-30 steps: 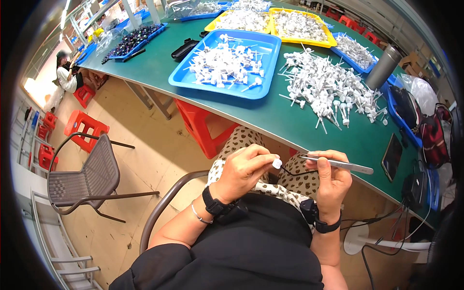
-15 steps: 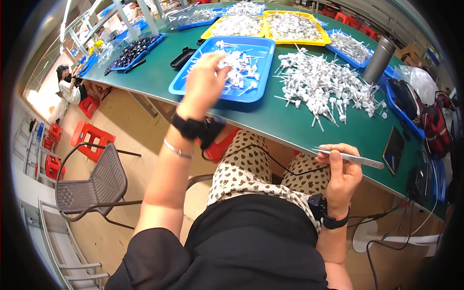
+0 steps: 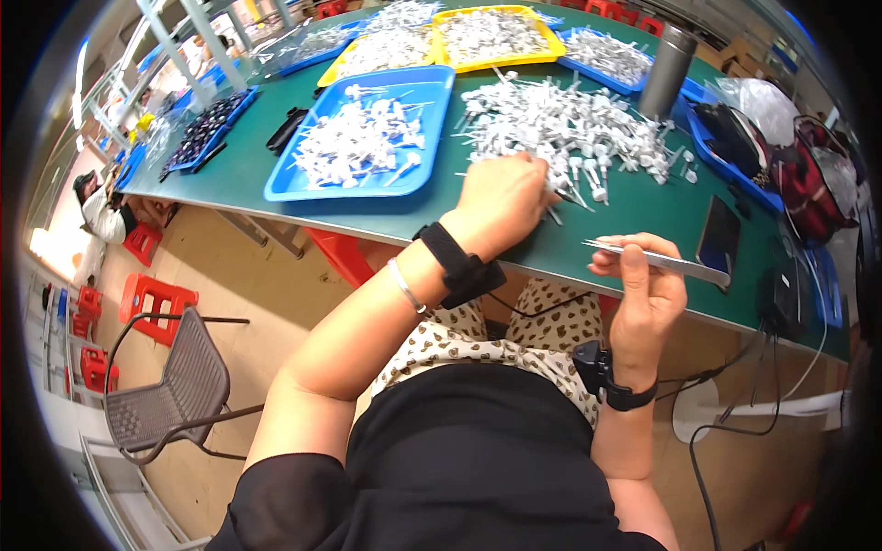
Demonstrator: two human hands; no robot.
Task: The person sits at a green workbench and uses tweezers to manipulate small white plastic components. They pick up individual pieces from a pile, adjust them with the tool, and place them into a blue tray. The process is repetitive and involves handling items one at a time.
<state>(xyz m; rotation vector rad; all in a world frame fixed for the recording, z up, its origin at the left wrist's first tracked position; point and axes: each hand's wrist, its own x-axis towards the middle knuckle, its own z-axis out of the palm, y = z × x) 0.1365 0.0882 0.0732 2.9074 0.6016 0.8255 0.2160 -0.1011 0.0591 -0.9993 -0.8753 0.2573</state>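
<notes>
L hand (image 3: 501, 197) rests knuckles-up on the near edge of the loose heap of small white plastic parts (image 3: 570, 129) lying on the green worktop (image 3: 239, 174); fingers curled down into the pile, can't tell if they pinch a piece. R hand (image 3: 643, 289) hangs just off the worktop's front edge, thumb and fingers closed on metal tweezers (image 3: 657, 260), held roughly level, tips pointing left.

Containers: blue tray (image 3: 367, 188) left of the heap, w/ more white parts, spread thin. Yellow tray (image 3: 542, 28) at the far edge, full of whitish bits. Smaller blue tray (image 3: 207, 129) toward the far-left corner w/ dark pieces. Grey metal flask (image 3: 663, 60) stands upright beyond the heap. Dark phone (image 3: 717, 243) lies flat near the front edge, right of the tweezers.
</notes>
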